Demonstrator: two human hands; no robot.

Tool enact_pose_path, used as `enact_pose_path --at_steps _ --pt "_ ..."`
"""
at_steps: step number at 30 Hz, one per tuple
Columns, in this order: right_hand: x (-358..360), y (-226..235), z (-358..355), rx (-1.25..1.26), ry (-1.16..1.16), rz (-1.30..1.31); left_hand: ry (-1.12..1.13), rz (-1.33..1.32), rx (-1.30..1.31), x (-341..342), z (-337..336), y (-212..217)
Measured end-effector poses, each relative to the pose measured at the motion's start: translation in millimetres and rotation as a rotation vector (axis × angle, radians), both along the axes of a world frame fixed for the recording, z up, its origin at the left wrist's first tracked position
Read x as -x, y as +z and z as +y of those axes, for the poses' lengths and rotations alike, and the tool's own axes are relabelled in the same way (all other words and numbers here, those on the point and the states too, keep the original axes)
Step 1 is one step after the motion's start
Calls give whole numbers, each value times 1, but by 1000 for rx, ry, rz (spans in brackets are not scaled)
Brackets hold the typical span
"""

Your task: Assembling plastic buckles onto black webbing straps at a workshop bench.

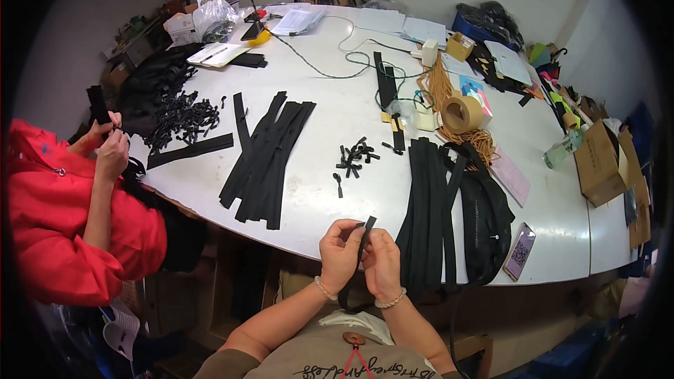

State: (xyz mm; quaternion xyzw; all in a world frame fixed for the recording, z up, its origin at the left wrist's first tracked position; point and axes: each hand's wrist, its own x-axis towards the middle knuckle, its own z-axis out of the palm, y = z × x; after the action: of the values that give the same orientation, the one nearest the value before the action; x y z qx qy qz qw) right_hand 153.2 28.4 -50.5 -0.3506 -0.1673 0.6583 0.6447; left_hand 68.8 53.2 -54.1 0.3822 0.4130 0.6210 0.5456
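My left hand and my right hand are close together at the near edge of the white table. Both pinch one black zipper strip, whose top end sticks up between my fingers while the rest hangs down below my hands. Several small black zipper sliders lie on the table just beyond my hands. A stack of black zipper strips lies to the right of my right hand, and another spread of strips lies to the left.
A person in a red jacket sits at the left, their hands on black pieces beside a heap of black parts. A tape roll, a phone, a cardboard box, papers and cables are farther out.
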Motion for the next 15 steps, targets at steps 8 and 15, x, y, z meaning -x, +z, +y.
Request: enact_pose_path --at_steps 8,15 --pt "2 -5 3 122 -110 -34 -66 -136 -12 -8 -3 -5" --pt "-4 -4 6 48 -45 1 -158 -116 44 2 -12 -1"
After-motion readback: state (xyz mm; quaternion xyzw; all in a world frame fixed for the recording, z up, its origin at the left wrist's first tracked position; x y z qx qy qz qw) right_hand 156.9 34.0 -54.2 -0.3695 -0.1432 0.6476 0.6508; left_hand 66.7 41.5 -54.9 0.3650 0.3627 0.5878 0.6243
